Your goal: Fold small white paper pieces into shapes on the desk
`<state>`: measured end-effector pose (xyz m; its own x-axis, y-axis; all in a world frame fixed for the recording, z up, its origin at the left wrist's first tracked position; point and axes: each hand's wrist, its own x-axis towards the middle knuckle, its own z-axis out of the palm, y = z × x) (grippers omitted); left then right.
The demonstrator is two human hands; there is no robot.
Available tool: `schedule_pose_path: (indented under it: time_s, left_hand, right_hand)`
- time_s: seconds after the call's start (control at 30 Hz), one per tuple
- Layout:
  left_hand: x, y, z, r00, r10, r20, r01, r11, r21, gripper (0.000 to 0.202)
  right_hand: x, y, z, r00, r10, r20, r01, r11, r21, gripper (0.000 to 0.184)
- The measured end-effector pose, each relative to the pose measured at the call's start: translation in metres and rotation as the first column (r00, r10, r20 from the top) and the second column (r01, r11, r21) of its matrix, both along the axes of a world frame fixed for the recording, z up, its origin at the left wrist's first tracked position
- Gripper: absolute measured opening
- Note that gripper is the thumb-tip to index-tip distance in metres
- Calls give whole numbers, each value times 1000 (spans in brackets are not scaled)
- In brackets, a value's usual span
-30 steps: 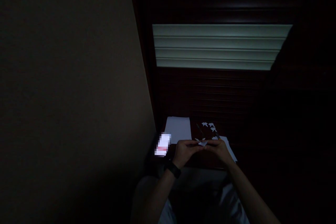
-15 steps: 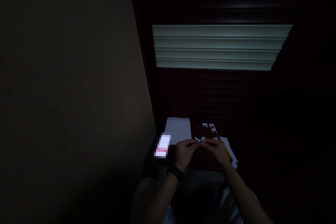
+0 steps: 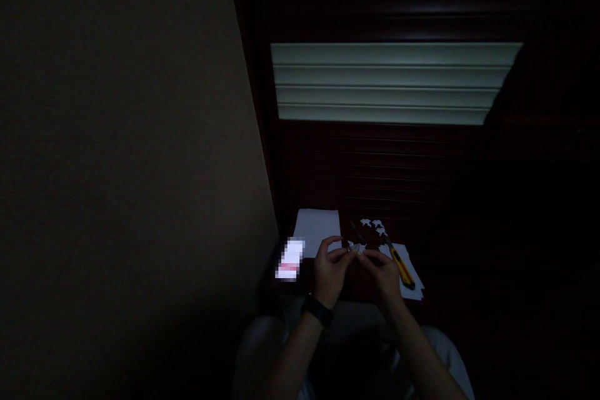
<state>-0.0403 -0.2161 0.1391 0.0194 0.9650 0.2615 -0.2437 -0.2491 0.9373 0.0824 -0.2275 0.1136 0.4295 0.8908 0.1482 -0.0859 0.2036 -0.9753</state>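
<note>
Between my two hands is a small folded white paper piece, pinched from both sides. My left hand, with a dark watch on its wrist, holds it between thumb and finger, the index finger raised. My right hand grips the other side with its fingertips. The exact folds are too small and dim to make out. Just right of my right hand, a yellow utility knife lies on white paper sheets. Beyond my hands are several small folded paper shapes.
A white sheet lies at the left of the dark small table. Beside it is a lit, blurred-out phone-like screen. A thin dark tool lies behind my hands. A wall rises at left, a slatted panel ahead.
My right hand has shifted left and inward, uncovering more of the utility knife. My left index finger has lifted. The paper piece between my hands has turned slightly.
</note>
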Motion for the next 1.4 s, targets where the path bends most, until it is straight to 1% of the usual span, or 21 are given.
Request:
schedule_pose_path:
  time_s: [0.07,0.2,0.3,0.37,0.57,0.63,0.7,0.8,0.9,1.0,1.13,1.2,1.3,1.4]
  left_hand:
    - [0,-2,2,1000,2,-10,-2,1000,6,46]
    - [-2,-3,5,999,9,-46,-8,1000,14,46]
    - [-3,-4,7,998,15,-60,-14,1000,21,45]
    - [-5,-5,8,998,6,-70,-5,1000,19,45]
    - [-10,-7,14,994,-22,-102,23,1000,6,45]
    - [-12,-4,14,991,-38,-127,39,999,6,43]
    - [-15,-1,12,986,-47,-162,49,999,13,41]
    - [-17,3,7,980,-28,-198,35,999,30,33]
    - [-17,6,3,980,8,-201,0,999,35,25]
    - [-15,6,0,978,25,-205,-20,999,27,25]
    - [-15,5,-1,974,17,-224,-10,999,31,25]
    - [-17,6,-1,969,16,-245,-8,999,36,24]
    - [-21,9,0,947,16,-320,8,997,72,19]
    - [-24,12,1,925,24,-378,15,995,99,18]
  right_hand:
    - [-3,-1,1,1000,-7,-29,7,1000,4,25]
    - [-9,-4,3,993,1,-118,5,999,44,30]
    - [-12,-5,7,971,76,-227,-54,993,101,38]
    - [-12,-5,10,961,125,-247,-99,988,116,42]
    - [-8,-2,14,986,134,-102,-122,985,124,38]
    - [-5,-2,15,987,156,-24,-153,983,104,36]
    - [-2,-2,15,985,160,64,-166,982,91,30]
    - [0,-2,17,980,108,165,-125,987,99,25]
    - [-2,-2,18,973,47,228,-73,991,109,27]
    - [-5,-4,20,969,38,243,-62,994,94,28]
    - [-5,-6,21,969,15,246,-35,996,77,26]
    - [-4,-6,20,973,37,229,-54,996,65,26]
    - [-3,-6,18,976,92,196,-105,993,57,27]
    - [-4,-4,15,976,102,193,-119,990,75,27]
